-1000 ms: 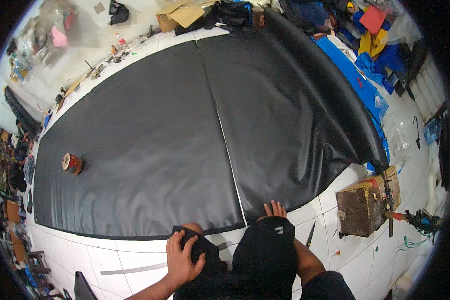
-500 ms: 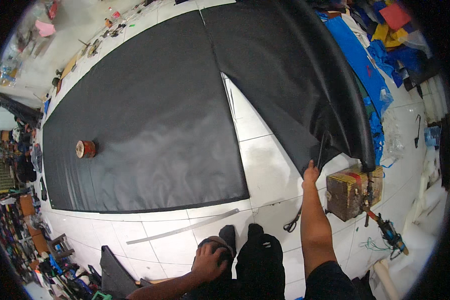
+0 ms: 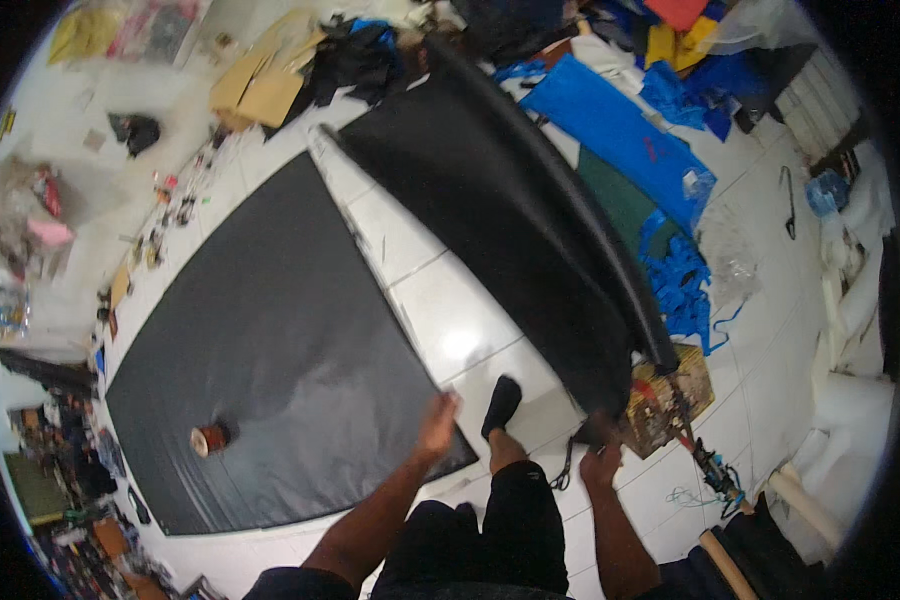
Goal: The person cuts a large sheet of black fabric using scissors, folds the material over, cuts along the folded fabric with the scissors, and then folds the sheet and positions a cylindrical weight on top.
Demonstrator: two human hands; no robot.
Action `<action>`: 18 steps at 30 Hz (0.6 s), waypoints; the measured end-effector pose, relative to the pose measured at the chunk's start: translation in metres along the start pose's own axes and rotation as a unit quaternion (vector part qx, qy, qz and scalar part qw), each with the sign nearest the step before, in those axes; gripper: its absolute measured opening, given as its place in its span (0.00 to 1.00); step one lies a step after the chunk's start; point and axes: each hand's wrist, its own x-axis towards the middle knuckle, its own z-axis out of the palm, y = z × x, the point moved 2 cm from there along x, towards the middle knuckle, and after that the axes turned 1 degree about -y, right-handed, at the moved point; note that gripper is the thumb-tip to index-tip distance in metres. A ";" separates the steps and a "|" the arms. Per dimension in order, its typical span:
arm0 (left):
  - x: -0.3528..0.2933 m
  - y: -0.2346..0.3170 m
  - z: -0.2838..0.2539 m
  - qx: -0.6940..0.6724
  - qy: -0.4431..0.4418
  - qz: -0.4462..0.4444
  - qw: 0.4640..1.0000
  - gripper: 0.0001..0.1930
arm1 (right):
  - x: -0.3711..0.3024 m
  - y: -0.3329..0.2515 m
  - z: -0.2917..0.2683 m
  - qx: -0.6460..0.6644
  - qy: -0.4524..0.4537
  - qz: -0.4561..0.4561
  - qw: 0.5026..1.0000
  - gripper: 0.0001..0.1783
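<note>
Black sheet (image 3: 530, 240) corner pinched in right hand (image 3: 600, 462) lower right; left hand (image 3: 437, 425) spread, grazing flat sheet (image 3: 270, 340); brown box (image 3: 670, 395) beside.

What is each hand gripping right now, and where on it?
Left hand is at the flat black sheet's near corner; right hand is at the rolled black sheet's lower corner. Blur hides both grips.

The white tiled floor (image 3: 450, 300) carries a flat black sheet (image 3: 270, 330), blue fabric (image 3: 620, 130) and cardboard pieces (image 3: 255, 85).
</note>
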 end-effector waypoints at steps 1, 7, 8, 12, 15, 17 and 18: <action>0.031 0.054 -0.015 -0.160 0.003 0.007 0.987 0.39 | -0.005 -0.025 -0.001 -0.037 -0.070 -0.102 0.992 0.28; 0.114 0.252 -0.073 0.002 0.091 0.025 0.995 0.28 | -0.020 -0.150 -0.029 -0.144 -0.416 -0.134 0.888 0.40; 0.110 0.257 -0.075 0.049 0.082 0.030 0.995 0.24 | -0.015 -0.160 -0.032 -0.144 -0.403 -0.131 0.894 0.40; 0.086 0.226 -0.095 -0.035 0.064 0.099 0.992 0.21 | 0.009 -0.203 -0.015 -0.049 -0.603 0.024 0.796 0.50; 0.065 0.204 -0.103 -0.197 0.036 0.002 0.980 0.18 | 0.041 -0.304 0.021 0.078 -0.450 0.135 0.879 0.53; 0.034 0.229 -0.100 -0.250 0.017 -0.011 0.968 0.17 | 0.048 -0.351 0.064 -0.158 -0.342 0.113 0.920 0.53; 0.030 0.229 -0.107 -0.271 -0.028 -0.022 0.962 0.16 | 0.041 -0.365 0.085 -0.162 -0.335 0.109 0.922 0.53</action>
